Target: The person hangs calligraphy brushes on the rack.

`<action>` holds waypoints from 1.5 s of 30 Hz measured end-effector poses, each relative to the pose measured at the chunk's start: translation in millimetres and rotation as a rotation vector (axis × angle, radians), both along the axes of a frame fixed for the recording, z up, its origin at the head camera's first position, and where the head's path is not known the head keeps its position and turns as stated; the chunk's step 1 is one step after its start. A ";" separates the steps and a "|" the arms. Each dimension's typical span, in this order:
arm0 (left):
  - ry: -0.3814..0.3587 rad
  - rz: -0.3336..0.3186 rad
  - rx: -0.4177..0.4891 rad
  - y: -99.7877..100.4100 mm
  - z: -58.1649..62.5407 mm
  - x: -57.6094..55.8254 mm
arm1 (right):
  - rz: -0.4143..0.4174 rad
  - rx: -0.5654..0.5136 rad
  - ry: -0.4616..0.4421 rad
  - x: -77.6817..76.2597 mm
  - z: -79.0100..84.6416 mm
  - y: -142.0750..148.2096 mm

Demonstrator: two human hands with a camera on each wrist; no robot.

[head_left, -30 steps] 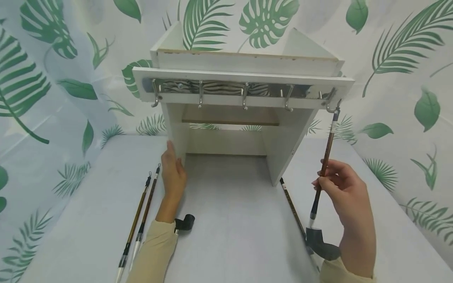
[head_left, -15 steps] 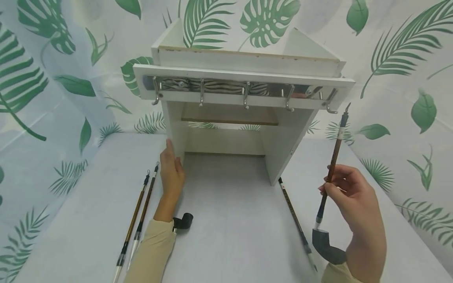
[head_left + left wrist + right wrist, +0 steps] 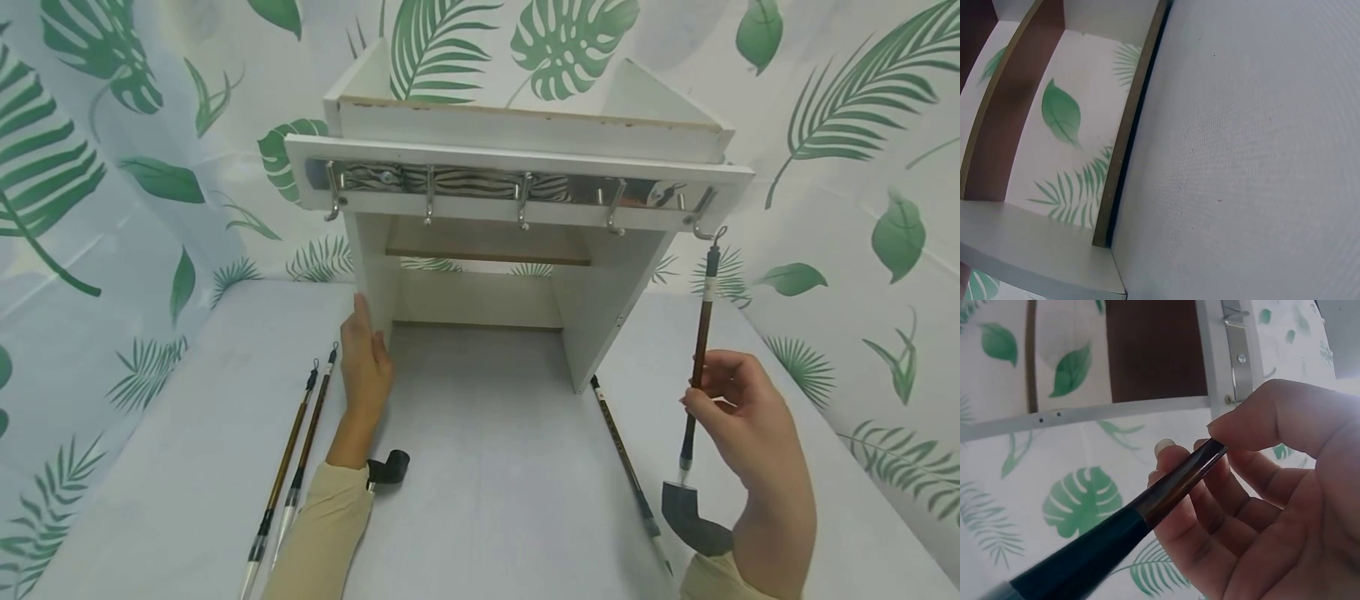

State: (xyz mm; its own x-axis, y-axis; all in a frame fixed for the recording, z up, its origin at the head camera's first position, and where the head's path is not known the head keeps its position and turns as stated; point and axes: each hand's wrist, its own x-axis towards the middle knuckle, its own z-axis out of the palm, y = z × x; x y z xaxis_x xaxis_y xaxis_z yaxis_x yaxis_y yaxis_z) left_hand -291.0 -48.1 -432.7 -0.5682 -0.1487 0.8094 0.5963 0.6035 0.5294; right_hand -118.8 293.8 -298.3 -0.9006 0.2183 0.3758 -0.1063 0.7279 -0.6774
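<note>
In the head view my right hand [image 3: 738, 408] pinches the brown shaft of a calligraphy brush [image 3: 702, 333] between thumb and fingers. The brush is nearly upright, with its clear-capped end down and its hanging loop [image 3: 722, 234] at the top. That loop is beside the tip of the rightmost metal hook [image 3: 701, 218]; whether they touch I cannot tell. In the right wrist view the brush's dark ferrule [image 3: 1085, 559] points down-left. My left hand [image 3: 366, 367] holds the left side panel of the white shelf unit [image 3: 517, 150], thumb toward the inner side; its other fingers are mostly hidden.
Several hooks line the mirrored rail [image 3: 465, 185] across the unit's front. Two capped brushes [image 3: 288, 454] lie on the white table [image 3: 480, 467] to the left. Another brush [image 3: 626, 458] lies right of the unit. A leaf-print backdrop [image 3: 847, 242] stands behind.
The brush in my right hand moved right, away from the hook, then came slightly back left and stands more upright. My left hand stays at the unit's side panel.
</note>
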 end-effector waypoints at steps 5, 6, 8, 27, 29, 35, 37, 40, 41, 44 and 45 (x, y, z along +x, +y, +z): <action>-0.017 -0.001 -0.004 -0.2 0.3 0.7 | -0.018 0.039 -0.028 0.9 -0.3 1.8; -0.019 -0.001 -0.005 -0.2 0.4 0.8 | -0.022 0.045 -0.033 1.1 -0.4 2.0; -0.022 0.000 -0.006 -0.4 0.4 1.2 | -0.027 0.055 -0.037 1.6 -0.3 1.8; -0.018 -0.003 -0.005 0.1 -1.6 3.5 | -0.026 0.091 -0.043 1.6 -1.5 1.5; -0.022 -0.002 -0.003 0.3 -1.5 3.8 | -0.026 0.088 -0.044 1.3 -1.6 2.0; -0.035 -0.002 -0.001 0.9 -1.4 3.7 | -0.033 0.066 -0.056 -0.5 -1.2 1.2; -0.034 -0.002 -0.003 1.1 -1.7 2.9 | -0.034 0.059 -0.062 -1.3 -1.5 0.9; -0.030 -0.004 -0.001 1.2 -1.3 2.7 | -0.033 0.057 -0.068 -2.3 -1.7 -0.2; -0.030 -0.003 0.000 1.1 -1.1 2.8 | -0.031 0.058 -0.070 -2.8 -1.7 -0.5; -0.026 -0.001 0.003 0.6 -0.4 3.4 | -0.027 0.064 -0.067 -3.8 -1.7 -1.6; -0.025 0.003 0.001 0.5 -0.3 3.4 | -0.025 0.066 -0.066 -4.1 -1.8 -1.7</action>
